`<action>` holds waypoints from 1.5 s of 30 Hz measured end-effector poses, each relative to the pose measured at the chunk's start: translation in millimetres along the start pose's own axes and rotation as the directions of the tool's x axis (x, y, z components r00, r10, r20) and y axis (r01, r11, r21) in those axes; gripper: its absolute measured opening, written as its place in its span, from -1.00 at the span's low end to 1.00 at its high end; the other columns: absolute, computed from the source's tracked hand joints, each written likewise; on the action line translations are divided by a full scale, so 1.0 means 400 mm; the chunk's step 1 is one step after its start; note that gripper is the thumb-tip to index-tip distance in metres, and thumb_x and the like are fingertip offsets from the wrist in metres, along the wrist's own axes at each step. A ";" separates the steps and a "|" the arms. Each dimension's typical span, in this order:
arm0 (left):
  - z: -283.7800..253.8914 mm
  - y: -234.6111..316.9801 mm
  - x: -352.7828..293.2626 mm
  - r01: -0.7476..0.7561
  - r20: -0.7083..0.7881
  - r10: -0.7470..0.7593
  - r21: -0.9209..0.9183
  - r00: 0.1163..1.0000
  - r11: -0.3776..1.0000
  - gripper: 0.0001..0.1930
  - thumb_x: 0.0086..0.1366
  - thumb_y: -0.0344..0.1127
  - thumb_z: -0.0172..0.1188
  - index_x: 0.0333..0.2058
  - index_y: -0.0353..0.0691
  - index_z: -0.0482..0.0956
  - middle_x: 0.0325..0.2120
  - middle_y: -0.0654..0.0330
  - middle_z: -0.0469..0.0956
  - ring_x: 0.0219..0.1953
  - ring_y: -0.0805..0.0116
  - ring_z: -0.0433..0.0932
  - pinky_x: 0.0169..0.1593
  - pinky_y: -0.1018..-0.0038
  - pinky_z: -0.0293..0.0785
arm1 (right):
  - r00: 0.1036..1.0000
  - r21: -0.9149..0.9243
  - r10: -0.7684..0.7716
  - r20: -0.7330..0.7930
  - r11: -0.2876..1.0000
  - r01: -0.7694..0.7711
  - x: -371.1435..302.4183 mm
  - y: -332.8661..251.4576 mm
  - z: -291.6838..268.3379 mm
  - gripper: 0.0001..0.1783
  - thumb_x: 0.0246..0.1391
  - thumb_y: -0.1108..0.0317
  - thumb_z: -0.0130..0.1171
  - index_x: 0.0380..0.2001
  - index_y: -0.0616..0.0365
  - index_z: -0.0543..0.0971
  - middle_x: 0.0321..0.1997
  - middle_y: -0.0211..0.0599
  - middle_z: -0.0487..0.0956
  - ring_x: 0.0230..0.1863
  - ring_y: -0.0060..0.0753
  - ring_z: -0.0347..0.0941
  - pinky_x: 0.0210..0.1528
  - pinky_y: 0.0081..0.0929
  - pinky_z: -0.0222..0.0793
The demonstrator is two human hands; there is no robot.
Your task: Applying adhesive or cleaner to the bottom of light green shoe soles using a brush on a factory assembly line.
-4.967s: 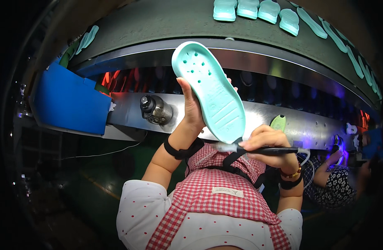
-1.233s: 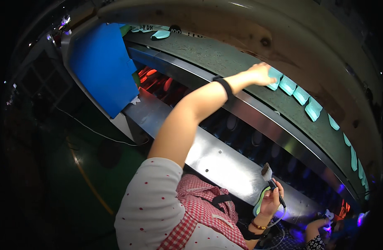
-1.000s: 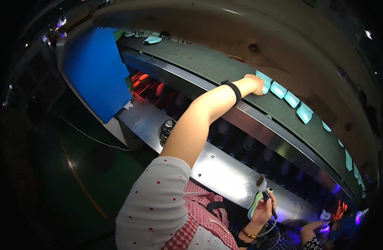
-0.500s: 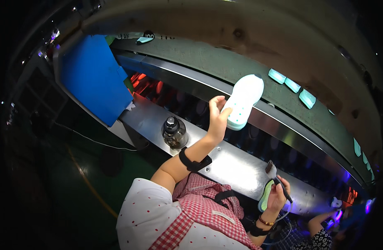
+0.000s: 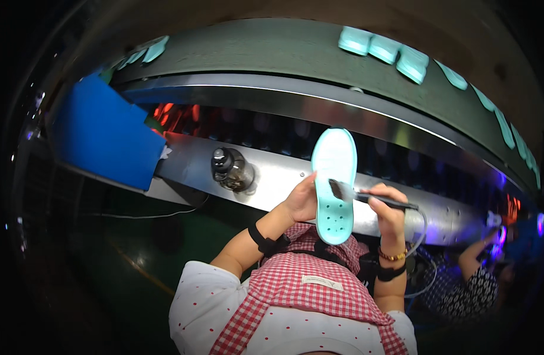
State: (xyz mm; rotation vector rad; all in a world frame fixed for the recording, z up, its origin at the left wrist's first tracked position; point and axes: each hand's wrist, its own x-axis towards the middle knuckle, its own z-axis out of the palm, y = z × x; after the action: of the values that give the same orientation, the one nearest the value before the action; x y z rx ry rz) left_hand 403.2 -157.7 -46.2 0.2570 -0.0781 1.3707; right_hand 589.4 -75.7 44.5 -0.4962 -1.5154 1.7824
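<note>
My left hand (image 5: 302,200) grips a pale aqua shoe sole (image 5: 334,155) by its left edge. The sole stands nearly lengthwise in front of me, its face with several small holes at the near end turned up to view. In my right hand (image 5: 389,214) is a brush (image 5: 404,205) with a black handle, fingers closed round it. A thin pale tube (image 5: 424,228) runs from the handle's end. The dark bristles lie over the middle of the sole, apparently touching it, and the brush head is slightly blurred.
A grey-green conveyor belt (image 5: 254,50) carries several aqua soles (image 5: 413,64). Below it runs a metal shelf (image 5: 272,177) with a dark pump bottle (image 5: 232,170). A blue panel (image 5: 100,133) stands left; another person's arm (image 5: 476,254) shows at right.
My left hand has come back from beside the belt and holds a sole nearer me. My right hand has raised the brush onto it. The greenish sole by my right hand no longer shows there.
</note>
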 end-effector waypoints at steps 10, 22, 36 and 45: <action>0.087 -0.053 0.060 0.007 -0.196 0.021 0.139 0.980 0.990 -0.13 0.08 0.44 -0.57 0.13 -0.14 0.10 -0.02 -0.05 0.29 -0.05 -0.04 0.36 0.04 0.08 0.23 | 0.993 -0.110 -0.037 -0.111 0.994 0.025 0.119 0.017 0.001 -0.80 -0.13 0.50 0.18 -0.36 0.35 0.54 -0.34 -0.18 0.57 -0.31 -0.52 0.48 -0.20 -0.62 0.38; 0.062 0.024 0.046 -0.168 -0.369 0.322 0.392 0.872 0.904 -0.16 0.09 0.42 -0.54 0.02 -0.19 0.25 -0.15 0.02 0.41 -0.13 0.13 0.42 -0.04 0.21 0.35 | 0.901 -0.607 -0.094 0.423 0.709 0.358 -0.022 -0.050 0.025 -0.81 -0.33 0.46 0.25 -0.49 0.15 0.59 -0.61 -0.25 0.48 -0.53 -0.31 0.39 -0.45 -0.46 0.29; 0.169 -0.006 0.081 -0.101 -0.229 0.168 0.280 0.959 0.955 -0.21 0.13 0.37 -0.48 0.07 -0.18 0.21 -0.09 0.03 0.38 -0.09 0.08 0.40 -0.01 0.19 0.33 | 0.941 -0.438 -0.226 0.252 0.840 0.319 0.038 -0.134 0.033 -0.79 -0.25 0.52 0.25 -0.40 0.17 0.60 -0.48 -0.27 0.55 -0.46 -0.46 0.44 -0.35 -0.54 0.34; 0.219 0.043 0.101 -0.423 -0.112 0.511 0.427 0.853 0.799 -0.03 -0.01 0.52 -0.58 0.00 -0.29 0.24 -0.28 -0.12 0.45 -0.29 0.07 0.49 -0.21 0.22 0.44 | 0.919 -0.428 -0.268 0.290 0.822 0.375 0.034 -0.120 0.011 -0.79 -0.25 0.55 0.24 -0.40 0.20 0.58 -0.37 -0.24 0.58 -0.34 -0.43 0.50 -0.26 -0.54 0.37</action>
State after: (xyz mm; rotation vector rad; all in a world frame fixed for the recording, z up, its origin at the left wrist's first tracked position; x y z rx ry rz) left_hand 402.7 -135.8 49.2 0.4351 0.3472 1.9074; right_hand 590.8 -67.1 93.6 -0.2517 -2.0742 1.2206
